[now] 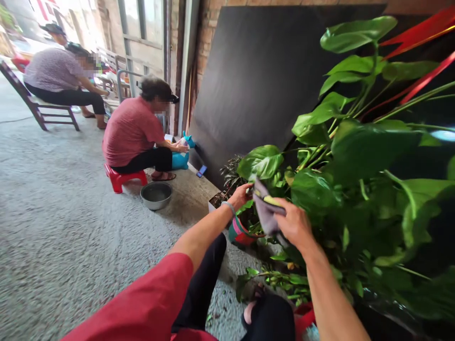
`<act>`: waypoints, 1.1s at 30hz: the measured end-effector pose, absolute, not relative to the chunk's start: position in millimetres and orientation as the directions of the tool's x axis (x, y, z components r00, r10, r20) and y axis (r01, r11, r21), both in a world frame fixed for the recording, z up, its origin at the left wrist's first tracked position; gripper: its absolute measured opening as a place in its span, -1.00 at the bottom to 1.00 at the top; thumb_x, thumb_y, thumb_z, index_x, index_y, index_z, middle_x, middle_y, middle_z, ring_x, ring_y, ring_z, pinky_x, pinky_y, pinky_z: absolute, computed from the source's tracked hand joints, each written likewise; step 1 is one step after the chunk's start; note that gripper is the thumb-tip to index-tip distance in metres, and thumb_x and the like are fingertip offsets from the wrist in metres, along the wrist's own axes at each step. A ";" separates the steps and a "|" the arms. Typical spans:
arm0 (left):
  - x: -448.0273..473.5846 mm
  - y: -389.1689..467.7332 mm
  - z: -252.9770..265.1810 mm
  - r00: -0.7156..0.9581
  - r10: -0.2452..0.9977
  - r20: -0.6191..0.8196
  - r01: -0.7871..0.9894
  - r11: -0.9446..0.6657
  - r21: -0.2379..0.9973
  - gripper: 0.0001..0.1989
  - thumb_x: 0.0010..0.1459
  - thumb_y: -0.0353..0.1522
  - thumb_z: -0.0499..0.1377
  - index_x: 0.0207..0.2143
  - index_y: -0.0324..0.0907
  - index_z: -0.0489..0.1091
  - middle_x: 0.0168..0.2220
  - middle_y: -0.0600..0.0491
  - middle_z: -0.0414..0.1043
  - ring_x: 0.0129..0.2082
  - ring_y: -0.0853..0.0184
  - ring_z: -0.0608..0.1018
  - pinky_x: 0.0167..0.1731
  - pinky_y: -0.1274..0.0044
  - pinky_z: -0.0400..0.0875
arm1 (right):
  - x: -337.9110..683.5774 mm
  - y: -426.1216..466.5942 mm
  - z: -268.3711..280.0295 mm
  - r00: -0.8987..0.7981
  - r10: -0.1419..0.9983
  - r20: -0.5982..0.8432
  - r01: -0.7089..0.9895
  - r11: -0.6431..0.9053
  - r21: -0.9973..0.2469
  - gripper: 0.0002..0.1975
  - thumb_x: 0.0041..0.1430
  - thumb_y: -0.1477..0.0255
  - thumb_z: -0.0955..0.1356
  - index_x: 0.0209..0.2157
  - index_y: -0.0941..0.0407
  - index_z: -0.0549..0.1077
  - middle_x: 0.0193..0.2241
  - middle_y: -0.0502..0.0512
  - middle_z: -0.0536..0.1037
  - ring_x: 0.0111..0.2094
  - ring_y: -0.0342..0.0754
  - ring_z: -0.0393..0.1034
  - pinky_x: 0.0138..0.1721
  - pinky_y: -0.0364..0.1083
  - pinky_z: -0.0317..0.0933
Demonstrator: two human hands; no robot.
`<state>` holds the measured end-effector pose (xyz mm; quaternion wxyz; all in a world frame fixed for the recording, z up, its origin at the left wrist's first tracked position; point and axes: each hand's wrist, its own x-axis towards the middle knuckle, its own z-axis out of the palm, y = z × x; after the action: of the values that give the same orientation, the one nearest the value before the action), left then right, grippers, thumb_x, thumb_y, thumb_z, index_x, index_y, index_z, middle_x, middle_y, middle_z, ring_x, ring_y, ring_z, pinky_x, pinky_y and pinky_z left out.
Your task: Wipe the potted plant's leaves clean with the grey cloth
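My right hand (295, 221) is closed around a grey cloth (266, 212), which hangs down from the fingers. A yellow-green strip (273, 201) shows against the cloth at my fingertips; whether it is part of the cloth or a leaf I cannot tell. Close by on the left, my left hand (241, 195) has its fingers closed near the cloth's upper end, and what they pinch is hidden. A broad green leaf (261, 162) of the large potted plant (316, 189) hangs just above both hands. Under them stands a red and green pot (241, 233).
A person in a red shirt (133, 130) sits on a red stool (124, 176) beside a grey basin (156, 195), handling a blue figure (180, 160). Another person (53, 71) sits farther back. A dark board (263, 71) leans on the brick wall. Cut greenery (280, 279) lies by my foot.
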<state>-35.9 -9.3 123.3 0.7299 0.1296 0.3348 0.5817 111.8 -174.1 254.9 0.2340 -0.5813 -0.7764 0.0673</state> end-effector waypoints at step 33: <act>-26.1 -87.7 43.2 0.204 0.879 -0.430 -0.724 0.432 0.538 -0.91 0.27 -0.33 0.26 -0.26 -0.16 0.43 -0.33 0.02 0.58 -0.46 0.38 0.52 -0.36 0.54 0.40 | 169.2 -315.7 176.2 0.144 0.975 0.170 0.619 0.046 -0.784 -0.51 -0.02 0.11 0.45 -0.09 0.05 0.70 -0.08 0.20 0.73 -0.03 0.29 0.64 0.08 0.18 0.50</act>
<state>-26.1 -87.7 43.2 0.7682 0.1094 0.3544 0.5218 169.2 -315.7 176.2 0.3848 -0.6511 -0.6121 0.2310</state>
